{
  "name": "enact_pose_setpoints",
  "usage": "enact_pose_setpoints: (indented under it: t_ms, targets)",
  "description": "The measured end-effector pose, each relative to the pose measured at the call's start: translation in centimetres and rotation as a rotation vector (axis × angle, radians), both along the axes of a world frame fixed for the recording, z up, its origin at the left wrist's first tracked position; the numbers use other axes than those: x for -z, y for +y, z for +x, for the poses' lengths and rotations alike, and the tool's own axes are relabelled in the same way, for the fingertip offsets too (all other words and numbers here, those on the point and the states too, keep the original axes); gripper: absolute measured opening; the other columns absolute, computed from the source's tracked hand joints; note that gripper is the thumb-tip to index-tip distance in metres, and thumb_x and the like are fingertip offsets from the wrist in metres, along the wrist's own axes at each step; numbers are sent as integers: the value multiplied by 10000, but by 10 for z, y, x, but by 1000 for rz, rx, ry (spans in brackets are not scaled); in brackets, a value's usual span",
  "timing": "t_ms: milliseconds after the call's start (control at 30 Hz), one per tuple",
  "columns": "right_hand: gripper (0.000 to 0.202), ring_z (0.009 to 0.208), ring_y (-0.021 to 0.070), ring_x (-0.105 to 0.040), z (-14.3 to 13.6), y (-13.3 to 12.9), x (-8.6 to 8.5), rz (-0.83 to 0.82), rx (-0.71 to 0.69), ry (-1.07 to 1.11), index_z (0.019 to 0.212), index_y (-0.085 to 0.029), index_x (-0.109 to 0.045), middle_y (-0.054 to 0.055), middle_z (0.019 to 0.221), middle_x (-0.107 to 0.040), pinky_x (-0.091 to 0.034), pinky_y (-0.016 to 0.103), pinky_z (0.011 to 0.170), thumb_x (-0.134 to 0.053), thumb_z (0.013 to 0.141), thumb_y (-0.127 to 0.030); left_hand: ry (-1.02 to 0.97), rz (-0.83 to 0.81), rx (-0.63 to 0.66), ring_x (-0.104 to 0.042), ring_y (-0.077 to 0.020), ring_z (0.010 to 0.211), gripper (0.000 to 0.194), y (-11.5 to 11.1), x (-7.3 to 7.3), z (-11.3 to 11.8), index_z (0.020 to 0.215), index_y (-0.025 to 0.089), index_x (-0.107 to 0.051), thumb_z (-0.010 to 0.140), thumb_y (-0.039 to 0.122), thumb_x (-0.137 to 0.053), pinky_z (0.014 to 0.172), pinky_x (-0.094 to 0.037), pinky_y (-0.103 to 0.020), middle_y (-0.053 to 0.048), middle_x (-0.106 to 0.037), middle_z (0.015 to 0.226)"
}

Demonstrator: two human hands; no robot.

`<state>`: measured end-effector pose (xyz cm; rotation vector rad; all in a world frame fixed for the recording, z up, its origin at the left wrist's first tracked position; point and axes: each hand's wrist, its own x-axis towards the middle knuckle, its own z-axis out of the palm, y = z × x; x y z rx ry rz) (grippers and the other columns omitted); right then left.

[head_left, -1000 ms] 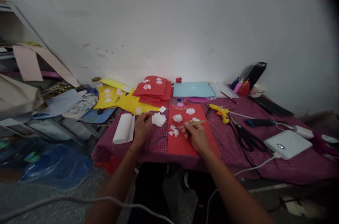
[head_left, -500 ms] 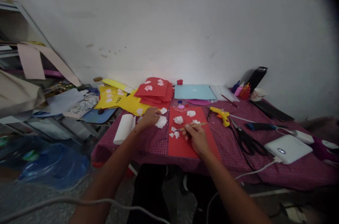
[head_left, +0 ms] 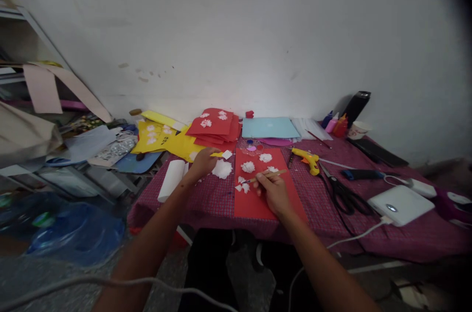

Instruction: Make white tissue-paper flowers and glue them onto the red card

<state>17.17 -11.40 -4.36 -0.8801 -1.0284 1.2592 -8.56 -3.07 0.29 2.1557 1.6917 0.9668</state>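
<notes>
Thin wooden brush over a red card sheet

The right hand (head_left: 272, 191) pinches the thin wooden brush (head_left: 266, 174), its tip at small ragged white paper flowers (head_left: 242, 185) on the flat red card sheet (head_left: 258, 181). The left hand (head_left: 202, 162), fingers curled, touches a fluffy white tissue clump (head_left: 222, 169) on the checked maroon tablecloth (head_left: 324, 213).

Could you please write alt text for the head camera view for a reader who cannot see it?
Right hand holds a thin wooden stick over a red sheet bearing white paper flowers; left hand reaches a loose white flower on the cluttered craft table.
</notes>
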Motion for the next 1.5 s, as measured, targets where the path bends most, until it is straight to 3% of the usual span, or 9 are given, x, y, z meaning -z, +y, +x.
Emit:
enact_pose_setpoints:
  t_ms: [133,267,733,833,900,1000,1067,1333,1500]
  targets:
    - [295,442,110,-518,-1,0,-2,-10,3,8,718,-177,-667,18,625,-670,-380,250,439,-760,781,-449,223,20,129,-650,-245,1020,406,8,10,-2,1001,202,-765,706,109,-501,966,-468,-355,-95,-746,1057]
    - [277,454,111,-525,0,-1,-2,-3,-2,-2,722,-175,-667,19,631,-668,-386,251,454,-748,801,-429,318,-31,42,-657,-253,877,261,5,14,-5,825,189,-773,721,173,-535,865,-474,-348,-115,-747,885]
    - [265,465,113,-526,-2,-2,-4,12,-5,-16,716,-178,-666,17,632,-667,-386,255,468,-739,813,-413,69,-65,-122,-656,-214,769,218,-11,1,-13,779,183,-727,788,319,-557,690,-465,-295,-70,-743,815]
    - [264,455,111,-522,-1,-2,-3,3,-7,-4,713,-175,-664,16,628,-664,-382,250,458,-748,805,-408,-143,-130,-87,-619,-177,628,202,-19,-2,-13,703,181,-674,763,349,-581,586,-445,-271,-29,-682,656]
    - [263,450,108,-522,-1,-2,-3,3,-11,2,718,-172,-668,15,632,-666,-380,245,452,-747,807,-407,-442,-200,-35,-590,-151,560,201,-25,-3,-8,681,177,-630,731,371,-625,551,-438,-257,-2,-630,588]
    - [270,444,100,-522,0,-1,-2,16,-9,-10,712,-165,-669,16,632,-665,-374,237,447,-730,826,-402,-884,-294,33,-639,-157,613,225,-32,-3,9,686,170,-585,658,360,-702,622,-498,-279,0,-627,606]
    - [261,445,99,-523,0,0,0,17,-1,1,717,-164,-666,15,631,-664,-370,232,442,-727,831,-391,-1044,-347,76,-663,-167,653,236,-34,0,26,704,168,-573,636,336,-724,660,-518,-301,0,-628,627]
    - [247,440,93,-516,6,2,-6,-50,20,172,746,-159,-660,10,627,-662,-384,213,418,-787,762,-370,-1282,-359,180,-594,-108,551,217,-31,23,62,705,159,-573,609,238,-750,595,-489,-251,26,-617,622]
    - [251,459,96,-517,11,9,-33,-35,45,153,788,-170,-659,6,657,-667,-390,209,421,-764,776,-398,-1231,-291,225,-584,-104,567,191,-16,10,68,761,149,-631,619,212,-742,584,-472,-239,15,-640,668]
